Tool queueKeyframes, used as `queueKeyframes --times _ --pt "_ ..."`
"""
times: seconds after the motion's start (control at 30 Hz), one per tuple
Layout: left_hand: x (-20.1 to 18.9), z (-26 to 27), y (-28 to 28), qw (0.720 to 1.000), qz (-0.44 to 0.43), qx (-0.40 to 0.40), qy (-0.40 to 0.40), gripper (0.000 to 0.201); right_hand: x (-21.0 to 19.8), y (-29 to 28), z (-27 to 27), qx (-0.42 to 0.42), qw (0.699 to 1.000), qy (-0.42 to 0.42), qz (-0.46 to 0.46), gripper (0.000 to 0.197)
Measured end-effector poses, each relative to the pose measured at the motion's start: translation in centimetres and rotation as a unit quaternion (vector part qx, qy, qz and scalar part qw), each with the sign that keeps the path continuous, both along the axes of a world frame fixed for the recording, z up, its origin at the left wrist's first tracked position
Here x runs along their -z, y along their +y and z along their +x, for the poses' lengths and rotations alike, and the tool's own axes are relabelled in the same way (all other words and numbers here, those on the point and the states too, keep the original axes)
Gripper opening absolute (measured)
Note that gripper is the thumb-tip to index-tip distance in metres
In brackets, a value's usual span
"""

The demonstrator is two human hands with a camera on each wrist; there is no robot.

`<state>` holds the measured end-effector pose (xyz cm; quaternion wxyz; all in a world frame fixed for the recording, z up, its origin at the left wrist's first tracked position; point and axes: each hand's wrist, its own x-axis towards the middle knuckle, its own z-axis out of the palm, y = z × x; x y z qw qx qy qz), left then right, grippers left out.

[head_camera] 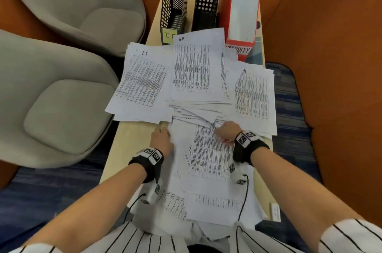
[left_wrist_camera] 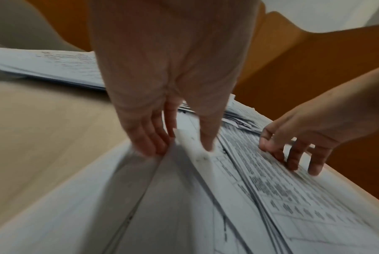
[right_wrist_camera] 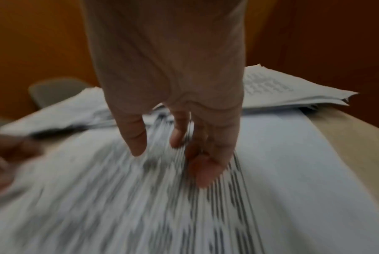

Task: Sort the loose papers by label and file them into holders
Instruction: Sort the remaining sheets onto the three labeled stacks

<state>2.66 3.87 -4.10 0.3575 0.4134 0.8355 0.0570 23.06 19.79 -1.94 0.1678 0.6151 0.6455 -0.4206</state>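
Note:
A loose stack of printed sheets (head_camera: 208, 161) lies on the near end of the table. My left hand (left_wrist_camera: 179, 144) pinches the stack's left edge, thumb on top and fingers under a few lifted sheets. Out to the right, my right hand (head_camera: 222, 130) rests its fingertips (left_wrist_camera: 292, 159) on the top sheet; the right wrist view of it is blurred. Farther back lie three sorted piles: one marked IT (head_camera: 142, 81), a middle one (head_camera: 194, 66) with a handwritten label, and a right one (head_camera: 254, 95). Behind them stand a black mesh holder (head_camera: 173, 0) labelled IT, a black perforated holder (head_camera: 206, 2) and a red SECURITY holder (head_camera: 241, 14).
The narrow wooden table (head_camera: 128, 145) shows bare wood left of the loose stack. Two grey chairs (head_camera: 62, 97) stand close along its left side. Orange partition walls (head_camera: 330, 45) enclose the right and back. More sheets overhang the near edge by my lap.

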Motion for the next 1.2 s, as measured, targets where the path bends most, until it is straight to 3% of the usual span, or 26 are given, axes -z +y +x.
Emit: queueKeyframes --times 0.07,0.13,0.23,0.3,0.4,0.47,0.57,0.63,0.67,0.73,0.8,0.83,0.9,0.97,1.0,1.03,1.1,1.13,1.2 --pt "-0.2 0.7 0.1 0.998 -0.013 0.033 -0.05 0.05 1.5 -3.4 1.1 -0.087 0.995 -0.035 -0.027 0.039" --pt "-0.1 1.1 0.5 0.995 -0.052 0.061 -0.064 0.061 2.7 -5.1 1.8 -0.089 0.995 -0.035 0.002 0.059" --pt "-0.9 2.3 1.3 0.987 -0.071 0.115 -0.092 0.033 2.8 -5.9 0.9 -0.073 0.997 -0.012 0.035 0.102" --pt "-1.1 3.2 1.5 0.979 -0.065 0.124 -0.147 0.023 2.3 -6.7 -0.8 -0.057 0.997 0.022 0.048 0.11" --pt "-1.5 3.6 1.2 0.974 -0.061 0.117 -0.182 0.026 1.7 -8.3 -2.7 -0.014 0.999 0.022 0.041 0.104" --pt "-1.4 3.2 0.4 0.97 -0.034 0.074 -0.229 0.014 1.6 -8.9 -3.0 -0.029 0.999 -0.004 0.043 0.082" --pt "-1.5 2.4 -0.7 0.96 -0.015 0.04 -0.278 0.013 1.3 -9.0 -2.6 -0.146 0.987 -0.034 0.055 0.039" --pt "-0.9 1.4 -0.9 0.977 0.03 0.044 -0.208 0.015 1.1 -9.3 -2.6 -0.221 0.974 -0.029 0.038 0.024" --pt "-0.4 0.8 -0.8 0.985 0.066 0.018 -0.159 0.016 1.0 -9.6 -2.7 -0.265 0.964 -0.015 0.02 0.026" --pt "-0.1 -0.3 -0.5 0.98 0.131 -0.107 -0.105 0.022 0.6 -10.7 -2.8 -0.313 0.948 0.052 -0.043 0.034" --pt "-0.2 -0.6 -0.6 0.948 0.155 -0.236 -0.144 0.029 -0.2 -12.2 -3.0 -0.323 0.929 0.141 -0.113 0.033" --pt "0.0 -0.6 -0.6 0.932 0.161 -0.262 -0.19 0.035 -0.4 -12.8 -3.0 -0.319 0.923 0.167 -0.133 0.03" --pt "0.2 -0.4 -0.6 0.918 0.138 -0.254 -0.271 0.053 -0.2 -13.0 -2.6 -0.246 0.944 0.196 -0.097 0.035" --pt "0.8 -0.4 -1.0 0.933 0.081 -0.209 -0.281 0.065 0.5 -11.6 -1.2 -0.079 0.978 0.187 0.049 0.028" --pt "0.8 -0.3 -1.2 0.939 0.065 -0.191 -0.277 0.06 0.9 -10.5 0.0 -0.012 0.982 0.139 0.126 0.023" --pt "0.8 -0.2 -1.6 0.944 0.056 -0.175 -0.276 0.052 1.1 -9.4 1.5 0.031 0.983 0.063 0.17 0.033" --pt "0.8 0.3 -2.0 0.952 0.041 -0.153 -0.261 0.045 1.6 -7.9 4.1 0.046 0.983 -0.092 0.154 0.074" --pt "0.7 0.4 -2.2 0.953 0.031 -0.145 -0.264 0.045 1.8 -7.5 4.8 0.041 0.983 -0.117 0.136 0.087" --pt "0.2 0.8 -2.4 0.954 0.006 -0.119 -0.276 0.046 2.1 -7.2 5.2 0.047 0.991 -0.05 0.114 0.095"
